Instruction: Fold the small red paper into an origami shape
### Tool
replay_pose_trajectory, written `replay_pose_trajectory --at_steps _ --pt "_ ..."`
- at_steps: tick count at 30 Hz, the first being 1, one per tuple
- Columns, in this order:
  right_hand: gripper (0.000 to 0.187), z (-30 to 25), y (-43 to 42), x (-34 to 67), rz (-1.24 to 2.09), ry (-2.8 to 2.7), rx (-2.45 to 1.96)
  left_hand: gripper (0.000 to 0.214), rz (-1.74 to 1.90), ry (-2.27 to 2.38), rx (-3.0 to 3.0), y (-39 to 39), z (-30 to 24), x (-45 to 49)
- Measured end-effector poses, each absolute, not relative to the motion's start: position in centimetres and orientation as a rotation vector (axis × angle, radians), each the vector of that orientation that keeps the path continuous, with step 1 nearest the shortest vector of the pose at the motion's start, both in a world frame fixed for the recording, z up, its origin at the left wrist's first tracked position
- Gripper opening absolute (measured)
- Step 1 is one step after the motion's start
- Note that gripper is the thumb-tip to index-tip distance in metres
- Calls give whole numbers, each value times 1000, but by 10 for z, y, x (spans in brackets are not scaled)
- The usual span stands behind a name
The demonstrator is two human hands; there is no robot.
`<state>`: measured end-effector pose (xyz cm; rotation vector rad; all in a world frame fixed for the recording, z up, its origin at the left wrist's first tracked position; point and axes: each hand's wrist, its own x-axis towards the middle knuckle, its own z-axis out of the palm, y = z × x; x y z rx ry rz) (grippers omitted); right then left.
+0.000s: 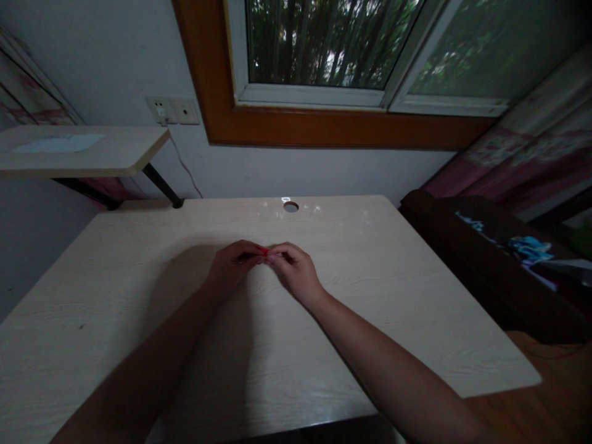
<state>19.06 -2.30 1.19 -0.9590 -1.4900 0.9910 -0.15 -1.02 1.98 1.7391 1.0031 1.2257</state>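
Note:
A small red thing (pixel 264 250) shows between my fingertips over the pale wood-grain table (pixel 388 290). It is mostly covered by my fingers, so its kind and full shape cannot be made out. My left hand (pixel 234 262) pinches it from the left, thumb and forefinger pressed together. From the right, my right hand (pixel 296 266) pinches it the same way, and the fingertips of both hands nearly meet. Both forearms reach in from the bottom edge, with a broad shadow under the left one.
A raised shelf (pixel 83 154) on black legs stands at the back left, bearing a paper sheet (pixel 60 143). A round cable hole (pixel 291 207) is near the back edge. Behind are a wall socket (pixel 173 111) and a window (pixel 324 49). Dark furniture (pixel 481 265) stands at the right.

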Motion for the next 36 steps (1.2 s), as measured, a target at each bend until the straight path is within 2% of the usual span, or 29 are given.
replay_pose_trajectory --at_steps 22,28,36 --pt "12 17 -25 190 935 -1617 -922 15 1207 953 1640 -11 20 1" --pt "9 13 -23 189 939 -1604 -926 9 1241 910 1769 -11 22 0" --pt "9 13 -23 189 937 -1548 -956 14 1301 886 1958 -8 16 -2"
